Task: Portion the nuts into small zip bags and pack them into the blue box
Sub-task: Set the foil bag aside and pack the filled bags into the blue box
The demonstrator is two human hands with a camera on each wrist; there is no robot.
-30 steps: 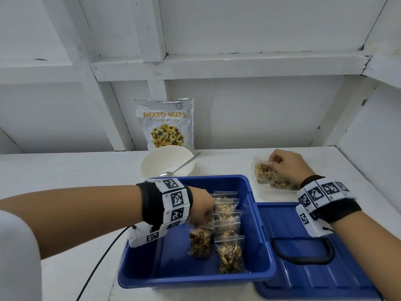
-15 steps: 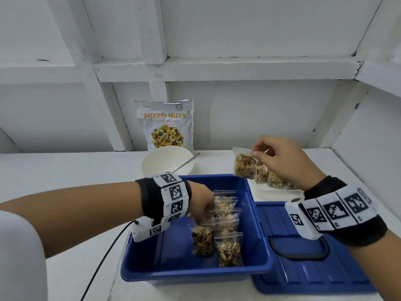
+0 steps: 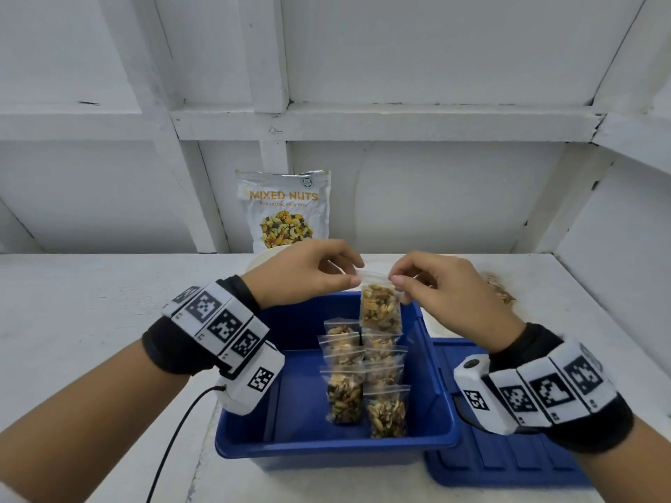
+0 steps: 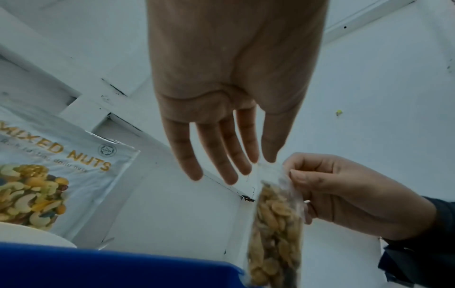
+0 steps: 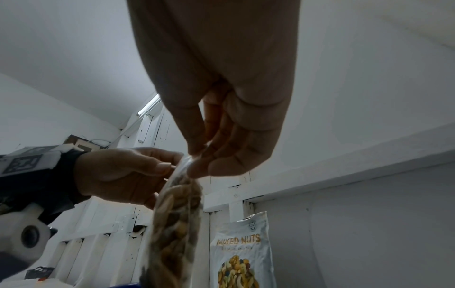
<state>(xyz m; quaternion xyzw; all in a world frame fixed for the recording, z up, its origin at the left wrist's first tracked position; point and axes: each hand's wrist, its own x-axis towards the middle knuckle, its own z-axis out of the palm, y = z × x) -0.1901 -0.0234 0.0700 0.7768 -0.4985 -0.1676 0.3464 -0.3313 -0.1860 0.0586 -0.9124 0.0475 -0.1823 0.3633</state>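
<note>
1. The left hand [image 3: 308, 274] and the right hand [image 3: 439, 285] are meeting in the air above the far end of the blue box [image 3: 290, 441], each pinching a top corner of 1 small zip bag [image 3: 381, 312] full of nuts.
2. That bag is hanging upright between them, its bottom edge just over the packed bags [image 3: 363, 379], clear of the table [image 3: 90, 321].
3. The packed bags are standing upright in 2 rows inside the box, toward its right half.
4. The blue lid [image 3: 508, 462] is lying flat at 3 o'clock from the box, touching its side.
5. A mixed nuts pouch [image 3: 287, 208] is leaning on the white wall at 12 o'clock, with a white bowl [image 3: 259, 262] peeking out behind the left hand.
6. More filled bags [image 3: 501, 290] are lying at 2 o'clock, partly hidden by the right hand.
</note>
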